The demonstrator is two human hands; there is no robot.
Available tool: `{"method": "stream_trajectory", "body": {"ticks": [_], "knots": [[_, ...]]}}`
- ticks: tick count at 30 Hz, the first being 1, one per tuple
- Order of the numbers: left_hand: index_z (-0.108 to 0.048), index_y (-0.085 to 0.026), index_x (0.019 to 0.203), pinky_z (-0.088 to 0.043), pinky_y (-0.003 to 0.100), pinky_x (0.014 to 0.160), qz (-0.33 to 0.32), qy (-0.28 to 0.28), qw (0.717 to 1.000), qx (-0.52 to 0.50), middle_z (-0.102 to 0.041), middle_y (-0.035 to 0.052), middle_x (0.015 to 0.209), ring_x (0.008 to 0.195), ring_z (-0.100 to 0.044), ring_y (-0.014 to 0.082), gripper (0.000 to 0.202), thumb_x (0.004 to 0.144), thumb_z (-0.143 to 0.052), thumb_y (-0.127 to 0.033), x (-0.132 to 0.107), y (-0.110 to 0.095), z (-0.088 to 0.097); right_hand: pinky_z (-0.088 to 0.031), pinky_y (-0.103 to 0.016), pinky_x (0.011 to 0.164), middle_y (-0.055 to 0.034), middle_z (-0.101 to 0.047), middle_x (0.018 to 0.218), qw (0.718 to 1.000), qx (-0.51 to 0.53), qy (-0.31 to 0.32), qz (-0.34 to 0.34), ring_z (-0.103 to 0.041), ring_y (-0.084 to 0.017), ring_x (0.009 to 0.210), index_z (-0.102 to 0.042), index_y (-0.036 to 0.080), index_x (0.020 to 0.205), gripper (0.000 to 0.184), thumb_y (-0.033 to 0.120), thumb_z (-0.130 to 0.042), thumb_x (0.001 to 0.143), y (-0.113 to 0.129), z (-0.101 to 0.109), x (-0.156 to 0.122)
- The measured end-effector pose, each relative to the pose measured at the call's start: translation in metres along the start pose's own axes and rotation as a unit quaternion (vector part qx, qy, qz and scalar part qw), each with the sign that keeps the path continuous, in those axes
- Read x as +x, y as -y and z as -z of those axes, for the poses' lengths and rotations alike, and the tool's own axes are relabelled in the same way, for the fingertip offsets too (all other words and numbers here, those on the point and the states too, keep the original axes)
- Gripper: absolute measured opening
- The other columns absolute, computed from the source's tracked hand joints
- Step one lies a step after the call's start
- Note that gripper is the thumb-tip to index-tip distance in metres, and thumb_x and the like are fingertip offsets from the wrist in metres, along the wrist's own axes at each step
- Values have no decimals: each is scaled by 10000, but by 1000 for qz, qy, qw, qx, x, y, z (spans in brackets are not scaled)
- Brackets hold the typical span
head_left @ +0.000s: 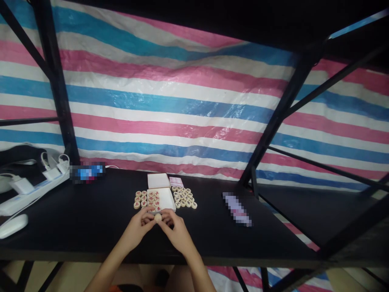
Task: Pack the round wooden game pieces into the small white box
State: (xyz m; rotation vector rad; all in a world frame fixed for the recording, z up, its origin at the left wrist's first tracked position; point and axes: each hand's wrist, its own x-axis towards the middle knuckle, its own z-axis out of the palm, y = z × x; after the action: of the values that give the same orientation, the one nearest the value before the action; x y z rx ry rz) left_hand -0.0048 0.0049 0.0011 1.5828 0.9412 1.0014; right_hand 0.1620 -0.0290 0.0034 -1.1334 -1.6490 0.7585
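My left hand and my right hand meet over the black table, fingers pinched together on one round wooden chess piece. Just beyond them lies a small white box with several red-marked pieces in its left side. A group of red-marked pieces sits left of the box, and several dark-marked pieces sit to its right. The box lid lies behind, with a small pink sheet beside it.
A white power strip with plugged chargers and a white mouse sit at the table's left. Two blurred objects lie at the back left and right. Black frame posts rise before a striped tarpaulin.
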Motion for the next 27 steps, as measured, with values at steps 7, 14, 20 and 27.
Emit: {"method": "stream_trajectory", "body": {"ticks": [7,14,20,27], "knots": [[-667,-147,861,-352,223,525,-25,0,995,97,-647,11,685,580,-529,136,254,741,-616,-365,-2,-4,1,-468,-231,648,-19,-661,851,999,-27,4,30,-617,-144,737,-655,203,876,96,190,-592,804,-6,0,1],[-683,-169,846,-362,224,528,-34,-14,989,141,-631,-4,650,563,-517,138,243,746,-610,-379,-5,-6,-1,-459,-230,657,-20,-633,886,998,-38,-9,47,-594,-154,804,-637,208,817,94,139,-599,766,-7,0,1],[-639,-221,776,-431,300,704,-78,-127,944,295,-680,27,794,747,-597,213,126,766,-575,-329,-9,-9,19,-448,-240,618,-20,-591,820,995,-86,-47,9,-582,-151,712,-620,196,883,144,134,-563,766,-12,0,3],[-581,-228,726,-438,326,764,-43,-126,898,419,-671,19,819,821,-596,229,143,820,-490,-285,-7,7,53,-447,-237,625,-28,-624,834,996,-82,-45,13,-587,-142,702,-628,184,867,105,195,-539,814,-9,0,2]]}}
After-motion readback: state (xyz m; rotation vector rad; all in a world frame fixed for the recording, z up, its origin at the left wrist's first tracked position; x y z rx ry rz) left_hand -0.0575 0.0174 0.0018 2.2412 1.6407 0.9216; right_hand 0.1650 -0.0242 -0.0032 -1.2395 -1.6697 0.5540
